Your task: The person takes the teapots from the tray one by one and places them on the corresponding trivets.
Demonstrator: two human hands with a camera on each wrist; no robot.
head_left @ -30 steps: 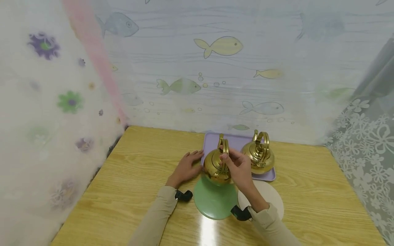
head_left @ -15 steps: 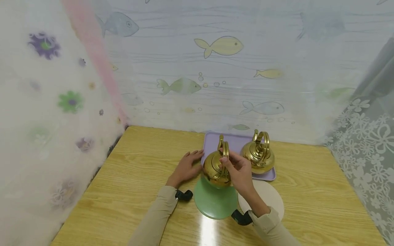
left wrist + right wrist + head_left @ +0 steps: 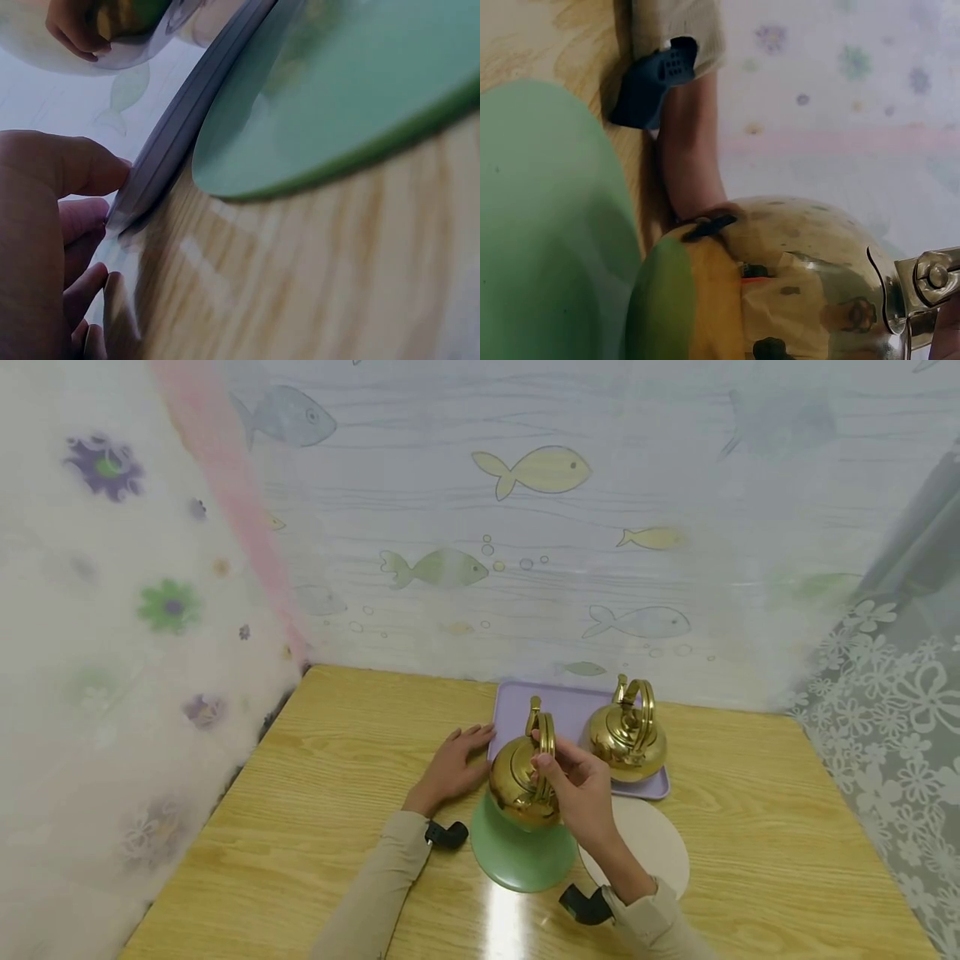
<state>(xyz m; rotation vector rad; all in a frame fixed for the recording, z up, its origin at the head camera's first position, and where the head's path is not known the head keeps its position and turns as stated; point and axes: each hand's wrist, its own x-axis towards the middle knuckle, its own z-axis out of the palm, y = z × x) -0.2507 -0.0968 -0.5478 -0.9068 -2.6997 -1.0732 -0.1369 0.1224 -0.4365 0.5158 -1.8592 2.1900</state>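
Observation:
My right hand (image 3: 585, 793) grips the upright handle of a brass kettle (image 3: 516, 772), which overlaps the far part of a flat green disc (image 3: 521, 864) in the head view. The right wrist view has the kettle's shiny, rounded body (image 3: 795, 277) beside the green disc (image 3: 540, 217). My left hand (image 3: 454, 768) lies on the table with fingers spread at the left side of a lilac tray (image 3: 517, 702). In the left wrist view, its thumb and a finger touch the tray's rim (image 3: 161, 161).
A second brass kettle (image 3: 622, 747) stands on the tray's right part. A cream disc (image 3: 656, 843) lies right of the green one, partly under my right forearm. The wooden table (image 3: 360, 735) meets a fish-patterned curtain (image 3: 435, 618) at the back.
The gripped kettle has come nearer to me, off the tray's side and further over the green disc, with my right hand. My left hand stays at the tray.

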